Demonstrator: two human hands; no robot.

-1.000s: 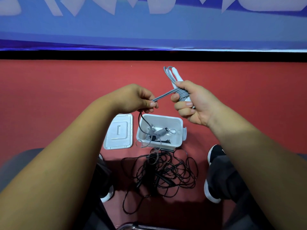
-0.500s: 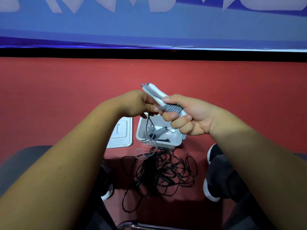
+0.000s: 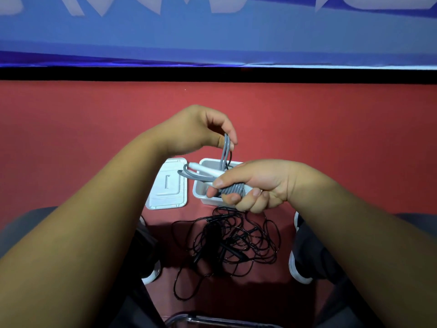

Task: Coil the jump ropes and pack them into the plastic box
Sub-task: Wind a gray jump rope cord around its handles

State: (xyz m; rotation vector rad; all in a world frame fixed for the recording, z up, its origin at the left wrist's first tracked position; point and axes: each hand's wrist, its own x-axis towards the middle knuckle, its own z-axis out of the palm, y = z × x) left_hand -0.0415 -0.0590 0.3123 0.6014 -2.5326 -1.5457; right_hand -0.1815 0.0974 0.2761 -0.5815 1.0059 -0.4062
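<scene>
step: wrapping grey jump rope (image 3: 230, 189) round its handles | right hand (image 3: 255, 185) clamped on bundle, above plastic box (image 3: 197, 189) | left hand (image 3: 198, 129) pinches loose loop | tip: pull turns snug, side by side, tuck end | black jump rope (image 3: 231, 242) tangled on floor

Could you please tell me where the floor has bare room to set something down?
Bare red floor lies left of the lid, beyond the plastic box and right of it. Between the shoes the tangled black rope crowds it.
</scene>
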